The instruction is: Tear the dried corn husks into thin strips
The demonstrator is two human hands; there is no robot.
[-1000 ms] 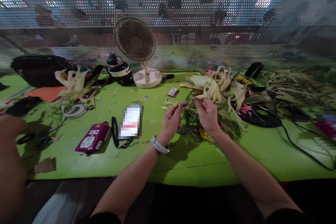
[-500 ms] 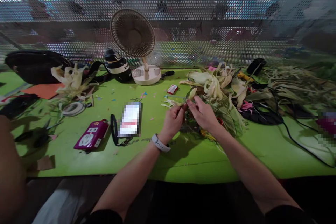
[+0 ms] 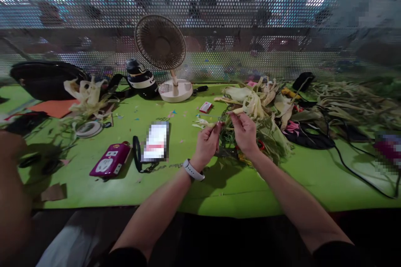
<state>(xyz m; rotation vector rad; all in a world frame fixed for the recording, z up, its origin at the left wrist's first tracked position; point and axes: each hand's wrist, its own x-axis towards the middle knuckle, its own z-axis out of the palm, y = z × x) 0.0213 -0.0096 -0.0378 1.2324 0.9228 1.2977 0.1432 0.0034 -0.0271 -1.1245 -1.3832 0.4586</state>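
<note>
My left hand (image 3: 207, 144), with a pale wristband (image 3: 192, 170), is closed, its thumb and fingers pressed together. What it pinches is too small to make out. A pale strip of husk (image 3: 200, 123) shows just beyond its knuckles; I cannot tell whether the hand holds it. A short gap to the right, my right hand (image 3: 246, 133) is also closed in a pinch, with its content hidden. Green shreds (image 3: 227, 135) lie between and below the hands. Behind the right hand is a heap of dried corn husks (image 3: 238, 93), with greener husk leaves (image 3: 275, 139) beside its wrist.
A phone (image 3: 156, 142), a purple power strip (image 3: 111, 159) and a tape roll (image 3: 89, 129) lie to the left. A fan (image 3: 175, 91) and a dark bottle (image 3: 141, 81) stand at the back before a perforated screen (image 3: 219, 16). A black cable (image 3: 360, 175) runs along the right.
My hands have drawn apart, the right one shifting slightly rightward. The pale husk piece that stuck up at the right fingertips no longer shows there.
</note>
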